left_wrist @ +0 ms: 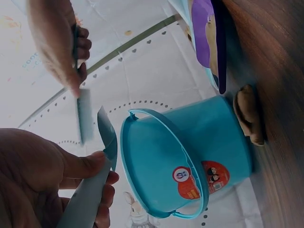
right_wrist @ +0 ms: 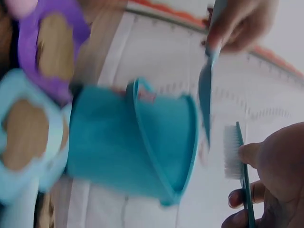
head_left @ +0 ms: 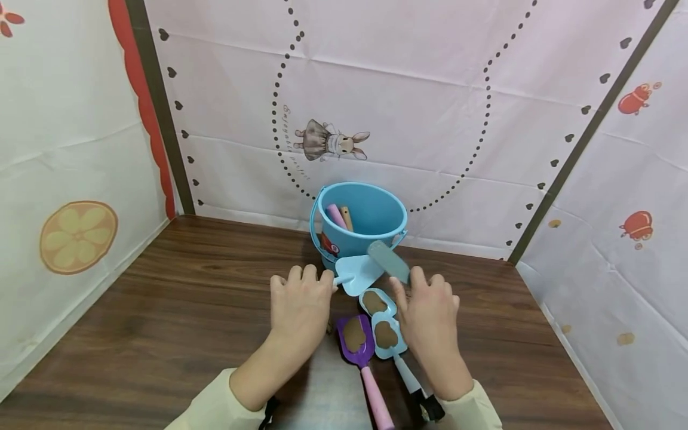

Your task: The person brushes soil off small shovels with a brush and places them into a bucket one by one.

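My left hand grips the handle of a light blue toy shovel; its bare blade overlaps the front of the blue bucket in the head view. In the left wrist view the thumb lies along the top of the shovel's handle. Opposite, my right hand holds a brush with a teal back and pale bristles. The right thumb presses near the brush head, the fingers curled below its handle. Shovel blade and brush face each other, a small gap between them in the right wrist view.
Inside the bucket stand a pink handle and a tan one. Nearer lie a purple shovel and two light blue scoops, all with brown sand-like material. A brown lump lies by the bucket. Printed fabric walls enclose the table.
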The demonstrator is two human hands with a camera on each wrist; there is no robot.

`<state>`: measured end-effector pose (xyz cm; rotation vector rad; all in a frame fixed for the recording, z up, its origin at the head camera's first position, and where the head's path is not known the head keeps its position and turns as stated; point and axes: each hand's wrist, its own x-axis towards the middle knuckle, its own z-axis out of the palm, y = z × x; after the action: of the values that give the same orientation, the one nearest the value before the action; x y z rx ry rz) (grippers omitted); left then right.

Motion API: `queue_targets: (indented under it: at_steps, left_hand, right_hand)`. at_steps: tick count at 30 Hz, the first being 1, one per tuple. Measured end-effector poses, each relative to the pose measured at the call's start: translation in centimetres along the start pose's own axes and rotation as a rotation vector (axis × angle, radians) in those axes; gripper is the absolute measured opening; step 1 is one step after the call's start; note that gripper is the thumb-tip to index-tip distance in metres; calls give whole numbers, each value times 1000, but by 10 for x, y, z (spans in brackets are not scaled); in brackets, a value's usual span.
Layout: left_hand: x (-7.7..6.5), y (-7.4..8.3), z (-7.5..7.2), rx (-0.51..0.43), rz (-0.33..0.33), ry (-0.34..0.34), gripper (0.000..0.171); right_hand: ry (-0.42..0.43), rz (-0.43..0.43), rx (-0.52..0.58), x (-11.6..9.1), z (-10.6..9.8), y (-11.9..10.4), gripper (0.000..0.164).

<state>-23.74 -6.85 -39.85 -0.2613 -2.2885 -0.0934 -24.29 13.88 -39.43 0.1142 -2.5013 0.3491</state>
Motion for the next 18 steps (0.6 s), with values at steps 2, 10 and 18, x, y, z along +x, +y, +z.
queue_targets:
  at_steps: [2, 10, 18]
  left_hand:
    - [0, 0, -1, -5, -4, -1, 25]
    - [1, 2, -4, -11, 16, -17, 24]
    - [1, 2, -2, 8, 34, -17, 23]
  right_hand:
    - [-29, -46, 10, -6, 1, -10, 41]
    - [-40, -64, -26, -11, 11, -15, 38]
    - [-1, 87, -19, 5, 6, 13, 42]
